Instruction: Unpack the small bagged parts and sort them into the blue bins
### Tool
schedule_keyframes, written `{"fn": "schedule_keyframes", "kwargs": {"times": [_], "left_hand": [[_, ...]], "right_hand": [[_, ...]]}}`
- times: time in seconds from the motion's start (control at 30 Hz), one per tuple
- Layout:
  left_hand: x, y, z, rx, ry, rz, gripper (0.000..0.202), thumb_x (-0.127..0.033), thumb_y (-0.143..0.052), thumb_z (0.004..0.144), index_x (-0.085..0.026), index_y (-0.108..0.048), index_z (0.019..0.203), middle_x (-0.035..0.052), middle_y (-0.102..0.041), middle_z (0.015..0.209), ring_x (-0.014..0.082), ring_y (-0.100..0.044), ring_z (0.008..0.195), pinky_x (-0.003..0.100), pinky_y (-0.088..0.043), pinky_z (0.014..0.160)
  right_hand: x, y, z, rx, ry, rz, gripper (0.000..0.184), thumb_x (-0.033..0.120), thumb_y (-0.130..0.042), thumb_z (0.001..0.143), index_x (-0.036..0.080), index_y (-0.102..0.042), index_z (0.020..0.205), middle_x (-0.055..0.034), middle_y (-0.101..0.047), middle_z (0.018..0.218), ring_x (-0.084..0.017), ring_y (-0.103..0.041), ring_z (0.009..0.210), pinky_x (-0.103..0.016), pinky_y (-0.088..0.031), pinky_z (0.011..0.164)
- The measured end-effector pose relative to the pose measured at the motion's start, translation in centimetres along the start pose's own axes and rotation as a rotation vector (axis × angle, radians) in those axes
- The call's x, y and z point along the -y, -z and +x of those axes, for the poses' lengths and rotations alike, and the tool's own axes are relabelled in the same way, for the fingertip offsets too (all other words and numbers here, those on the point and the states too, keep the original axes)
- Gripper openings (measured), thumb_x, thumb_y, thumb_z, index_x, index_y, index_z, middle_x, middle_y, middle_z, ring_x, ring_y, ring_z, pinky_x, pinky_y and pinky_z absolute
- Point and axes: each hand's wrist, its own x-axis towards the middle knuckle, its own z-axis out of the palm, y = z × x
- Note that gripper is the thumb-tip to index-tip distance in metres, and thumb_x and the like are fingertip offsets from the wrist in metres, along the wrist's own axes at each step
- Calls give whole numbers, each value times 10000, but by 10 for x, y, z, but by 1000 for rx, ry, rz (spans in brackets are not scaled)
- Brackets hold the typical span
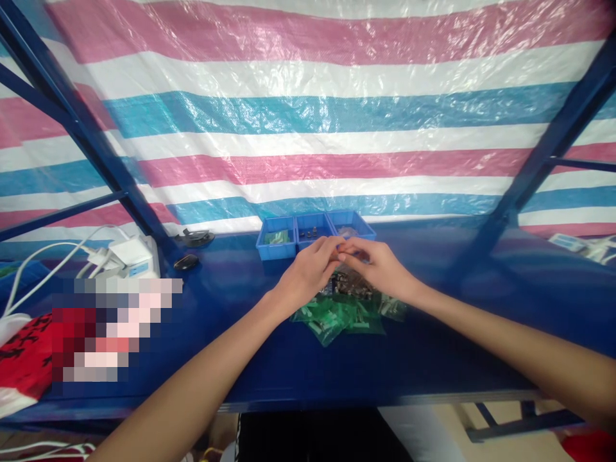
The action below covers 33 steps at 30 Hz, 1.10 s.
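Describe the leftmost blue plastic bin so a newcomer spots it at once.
Start at the pink, white and blue striped sheet behind the blue tabletop. Near its foot, beyond the left hand, stands a row of three open blue bins; take the leftmost blue plastic bin. Pale green packets lie in it, whereas the middle bin holds small dark pieces.

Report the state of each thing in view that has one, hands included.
Left hand, curled, meeting the other.
Right hand, curled; anything held is hidden.
Blue trays, three, open-topped, each with contents.
Green bags, heaped.
Small dark parts, piled.
Black mouse-like item, lying on the bench.
White cables, looped.
Striped sheet, hanging, creased.
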Motion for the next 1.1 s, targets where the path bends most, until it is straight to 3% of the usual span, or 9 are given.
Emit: {"fn": "schedule_keyframes", "kwargs": {"times": [0.17,0.4,0.57,0.73,0.83,1.0,1.1], "left_hand": [[0,2,0,-46,-4,62,308,-182,-538,1001,-248,-468,1294,51,-582,1124,190,-637,973,320,-529,828],[0,5,0,-19,5,55,297,-206,-534,1010,-255,-467,1295,32,-600,1051,177,-638,942,312,-529,830],[-5,7,3,-112,-73,138,368,-340,-628,977,-255,-462,1295,85,-553,1203,234,-597,1098,393,-527,911],[-2,3,2,-114,-97,244,308,-375,-627,971,-227,-544,1229,103,-548,1225,256,-570,1140,423,-495,938],[-1,1,0,-141,-79,282,188,-323,-537,1019,-216,-620,1151,93,-602,1187,239,-588,1105,396,-472,918],[1,5,1,-105,-9,298,221,-319,-469,1055,-213,-661,1083,45,-719,993,209,-636,969,366,-434,864],[2,7,1,-110,17,271,180,-305,-501,1043,-214,-642,1107,29,-736,970,206,-656,967,359,-426,847]], "right_hand": [[4,3,1,-17,-58,40,205,385,-594,938,204,-672,879,-37,-724,820,-199,-650,753,-336,-504,697],[9,1,1,71,-99,196,277,472,-634,912,203,-679,869,-39,-686,848,-193,-635,762,-325,-516,674],[10,4,1,-64,-107,211,260,441,-631,916,204,-672,815,-3,-635,722,-155,-568,644,-292,-474,605],[13,5,0,-150,-193,345,243,417,-699,871,208,-656,990,23,-629,648,-149,-555,582,-288,-473,573],[16,5,-1,-132,-164,326,224,376,-661,899,210,-629,1045,13,-654,681,-158,-580,616,-290,-482,589],[16,3,-3,-93,-68,153,173,353,-602,927,216,-650,1022,-51,-709,910,-213,-668,859,-315,-523,691],[14,1,-4,-100,-52,48,205,415,-644,909,219,-650,969,-46,-683,889,-212,-649,822,-313,-514,676]]}}
